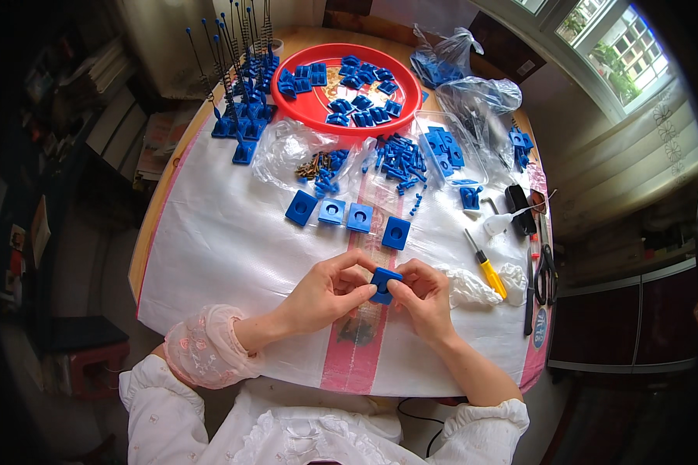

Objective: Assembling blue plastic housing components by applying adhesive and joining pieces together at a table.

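Note:
Between my two hands, close to the table's near edge, is a small blue square plastic piece [382, 285]. My left hand [326, 291] pinches its left side with thumb and fingertips. My right hand [425, 298] grips its right side, with the thumb on its face. Just beyond lie several similar blue square plastic pieces in a loose row, among them a left one [301, 208] and a right one [396, 233]. Each shows a round recess or hole in its middle. My fingers partly cover the held piece.
A red tray [279, 99] of blue parts stands at the back. Loose blue pegs [402, 161] and brown screws [312, 169] lie mid-table. Upright springs on blue bases [244, 128] stand far left. Toward the right are a yellow screwdriver [492, 279], scissors [547, 275] and plastic bags [481, 97].

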The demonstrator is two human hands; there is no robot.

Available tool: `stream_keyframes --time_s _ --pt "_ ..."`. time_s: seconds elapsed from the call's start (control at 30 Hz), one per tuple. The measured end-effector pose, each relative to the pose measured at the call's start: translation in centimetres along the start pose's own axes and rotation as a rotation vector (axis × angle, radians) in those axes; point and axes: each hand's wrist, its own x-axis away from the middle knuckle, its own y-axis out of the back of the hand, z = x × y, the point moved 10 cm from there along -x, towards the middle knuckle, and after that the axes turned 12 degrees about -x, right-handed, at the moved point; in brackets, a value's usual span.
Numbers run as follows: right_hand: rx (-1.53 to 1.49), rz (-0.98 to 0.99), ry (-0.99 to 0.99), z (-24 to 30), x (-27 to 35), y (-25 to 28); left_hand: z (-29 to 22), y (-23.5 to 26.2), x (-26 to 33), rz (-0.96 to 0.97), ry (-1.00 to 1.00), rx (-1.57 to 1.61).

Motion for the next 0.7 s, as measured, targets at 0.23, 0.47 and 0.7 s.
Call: stream_keyframes --time_s 0.23,0.47,0.7 --pt "-0.032 -0.003 0.017 0.17 -0.02 -0.1 -0.03 -0.02 0.0 0.002 0.008 0.006" --pt "0.004 -0.004 0.005 -0.11 0.01 0.15 -0.05 -0.03 0.03 0.003 0.005 0.007" --pt "-0.004 -0.001 0.014 0.2 -0.01 -0.06 0.13 0.0 -0.01 0.006 0.011 0.012"
